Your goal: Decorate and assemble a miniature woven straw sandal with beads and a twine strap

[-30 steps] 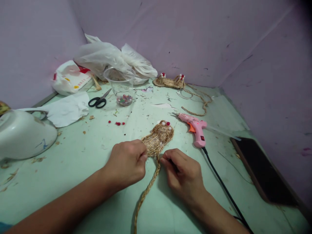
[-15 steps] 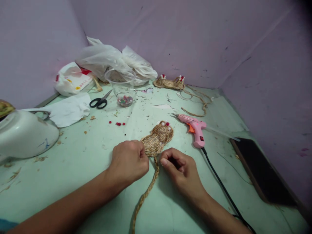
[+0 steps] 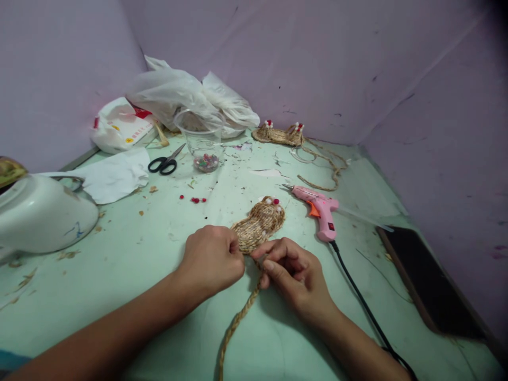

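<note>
Head view showed a slipper-shaped straw piece (image 3: 257,227) lying on the counter (image 3: 166,328) between and just beyond the hands, its braided cord (image 3: 237,323) trailing toward the near edge. The piece looked light and dry, firm in its coiled rows yet likely to flex a little, with a rough surface that should not slip. Its beads (image 3: 276,201) at the far end seemed the fragile part, so the flat near edge looked the better place to hold; the cord was probably supple, best pinched near the join.

The left hand (image 3: 216,262) was curled into a fist on the piece's near-left edge, apparently gripping it, its fingertips hidden. The right hand (image 3: 296,278) had its thumb and fingers narrowly spaced at the cord just below the join; whether they pinched it could not be told.

Half a second earlier, the right hand stood apart from the cord; now its fingers partly covered it. The left hand had hardly moved.
</note>
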The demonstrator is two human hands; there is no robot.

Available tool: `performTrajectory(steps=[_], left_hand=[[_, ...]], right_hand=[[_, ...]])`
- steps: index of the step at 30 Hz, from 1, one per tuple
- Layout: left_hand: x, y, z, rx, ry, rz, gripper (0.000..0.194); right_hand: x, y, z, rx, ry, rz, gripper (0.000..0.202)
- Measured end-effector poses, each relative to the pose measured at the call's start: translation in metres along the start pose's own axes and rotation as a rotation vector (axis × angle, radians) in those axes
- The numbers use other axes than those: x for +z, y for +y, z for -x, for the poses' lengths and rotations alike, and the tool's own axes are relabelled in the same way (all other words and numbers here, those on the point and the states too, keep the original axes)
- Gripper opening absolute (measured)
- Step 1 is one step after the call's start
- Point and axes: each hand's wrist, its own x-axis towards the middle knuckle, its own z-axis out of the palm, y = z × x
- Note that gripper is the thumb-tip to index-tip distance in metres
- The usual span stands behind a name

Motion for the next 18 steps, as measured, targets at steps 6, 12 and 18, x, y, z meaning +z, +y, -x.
performTrajectory(steps=[6,12,18], left_hand=[[-0.004,0.001,0.000,-0.012,-0.054,0.052,0.015],[-0.007,0.002,0.002,0.175,-0.044,0.238,0.015],[-0.005,0.000,0.003,0.396,0.047,0.214,0.015]], right_hand=[[0.003,0.001,-0.003,0.187,0.062,0.062,0.014],[0.006,0.001,-0.012,0.428,0.202,-0.035,0.019],[0.005,-0.004,-0.015,0.485,0.199,-0.041,0.013]])
